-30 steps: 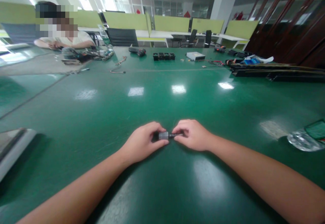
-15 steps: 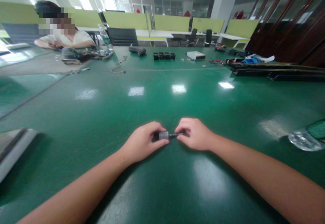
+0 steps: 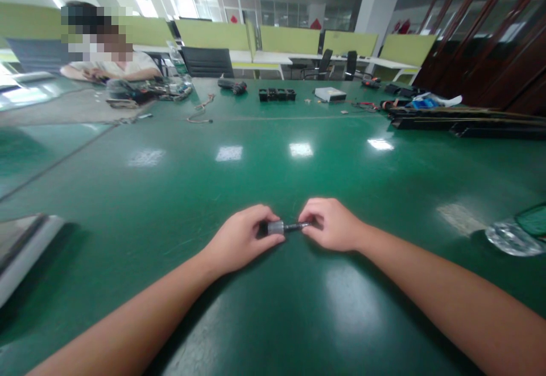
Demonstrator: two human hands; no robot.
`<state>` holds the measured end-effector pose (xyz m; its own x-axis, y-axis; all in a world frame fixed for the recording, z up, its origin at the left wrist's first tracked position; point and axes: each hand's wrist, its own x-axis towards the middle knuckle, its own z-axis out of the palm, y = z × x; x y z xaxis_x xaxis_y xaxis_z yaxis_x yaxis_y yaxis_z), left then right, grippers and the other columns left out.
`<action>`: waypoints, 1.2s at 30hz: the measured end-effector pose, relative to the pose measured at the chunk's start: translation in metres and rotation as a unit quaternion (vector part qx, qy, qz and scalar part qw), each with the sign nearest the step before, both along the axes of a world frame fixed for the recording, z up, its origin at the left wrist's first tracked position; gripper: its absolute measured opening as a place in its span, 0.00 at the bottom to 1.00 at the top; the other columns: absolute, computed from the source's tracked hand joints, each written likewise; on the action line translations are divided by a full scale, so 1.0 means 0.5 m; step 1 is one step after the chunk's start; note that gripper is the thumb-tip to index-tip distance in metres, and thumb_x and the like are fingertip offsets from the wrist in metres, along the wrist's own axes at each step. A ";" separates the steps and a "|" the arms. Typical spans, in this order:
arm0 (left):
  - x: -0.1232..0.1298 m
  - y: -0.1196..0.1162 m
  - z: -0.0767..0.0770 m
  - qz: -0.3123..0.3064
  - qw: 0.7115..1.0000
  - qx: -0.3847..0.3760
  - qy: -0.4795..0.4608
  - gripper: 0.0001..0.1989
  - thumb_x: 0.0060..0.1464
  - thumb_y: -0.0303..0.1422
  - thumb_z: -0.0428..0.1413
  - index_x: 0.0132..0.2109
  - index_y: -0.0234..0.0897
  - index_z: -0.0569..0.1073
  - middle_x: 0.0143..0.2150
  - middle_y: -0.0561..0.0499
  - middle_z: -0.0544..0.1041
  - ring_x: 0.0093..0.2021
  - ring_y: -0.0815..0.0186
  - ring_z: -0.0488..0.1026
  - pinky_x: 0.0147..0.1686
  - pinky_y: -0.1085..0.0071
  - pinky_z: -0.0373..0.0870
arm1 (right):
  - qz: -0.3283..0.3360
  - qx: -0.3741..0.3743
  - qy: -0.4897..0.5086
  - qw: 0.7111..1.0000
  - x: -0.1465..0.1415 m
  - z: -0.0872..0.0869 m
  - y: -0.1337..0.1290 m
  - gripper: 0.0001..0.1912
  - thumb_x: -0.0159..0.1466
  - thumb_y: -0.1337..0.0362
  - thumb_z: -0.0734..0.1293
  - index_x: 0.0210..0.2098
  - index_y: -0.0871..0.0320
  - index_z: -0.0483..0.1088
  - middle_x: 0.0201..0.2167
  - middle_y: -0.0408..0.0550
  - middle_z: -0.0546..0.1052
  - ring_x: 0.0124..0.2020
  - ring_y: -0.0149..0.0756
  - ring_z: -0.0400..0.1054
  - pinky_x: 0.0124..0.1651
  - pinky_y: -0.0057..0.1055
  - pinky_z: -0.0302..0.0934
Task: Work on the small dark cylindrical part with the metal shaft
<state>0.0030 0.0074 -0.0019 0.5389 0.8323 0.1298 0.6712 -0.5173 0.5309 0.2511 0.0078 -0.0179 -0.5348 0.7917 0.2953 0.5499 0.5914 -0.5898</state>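
Note:
Low over the green table (image 3: 264, 182), a small grey cylinder (image 3: 276, 227) lies sideways between my hands, with a thin dark shaft (image 3: 293, 227) sticking out of its right end. I cannot tell exactly what kind of part it is. The thumb and fingers of my left hand (image 3: 245, 232) close around the cylinder, whose left end is partly hidden by them. My right hand (image 3: 330, 225) pinches the far right end of the shaft between thumb and fingertips. The two hands are a short gap apart, with the shaft bridging it.
A clear plastic bottle (image 3: 514, 236) lies at the right edge. At the left edge is a flat grey-white object (image 3: 32, 251). Along the far side are a black block (image 3: 277, 95), a white box (image 3: 329, 94) and long dark strips (image 3: 426, 119). A person (image 3: 115, 63) sits far left.
My right hand has shifted slightly to the right, and more of the dark shaft shows between the hands. My left hand has stayed in nearly the same place around the cylinder.

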 end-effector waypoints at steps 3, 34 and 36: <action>0.000 0.000 0.000 0.002 1.000 0.001 -0.002 0.13 0.54 0.43 0.61 0.41 0.40 0.76 0.30 0.54 0.73 0.30 0.66 0.68 0.35 0.70 0.66 | 0.000 0.002 -0.019 1.000 0.006 0.004 0.003 0.05 0.56 0.72 0.70 0.32 0.59 0.74 0.29 0.43 0.74 0.31 0.32 0.66 0.36 0.29 0.58; -0.001 -0.001 0.001 0.005 1.000 -0.004 -0.003 0.13 0.55 0.44 0.60 0.41 0.40 0.76 0.31 0.54 0.73 0.30 0.66 0.68 0.33 0.71 0.64 | -0.001 -0.009 -0.006 1.000 0.008 0.007 0.006 0.05 0.55 0.72 0.71 0.33 0.59 0.75 0.29 0.44 0.74 0.30 0.30 0.66 0.35 0.27 0.58; -0.001 -0.001 0.001 0.006 1.000 -0.005 -0.002 0.13 0.55 0.43 0.60 0.41 0.39 0.76 0.31 0.54 0.74 0.30 0.66 0.68 0.32 0.71 0.63 | -0.006 -0.017 0.025 1.000 -0.001 0.002 0.004 0.08 0.55 0.70 0.72 0.36 0.59 0.76 0.31 0.44 0.76 0.31 0.30 0.66 0.36 0.27 0.58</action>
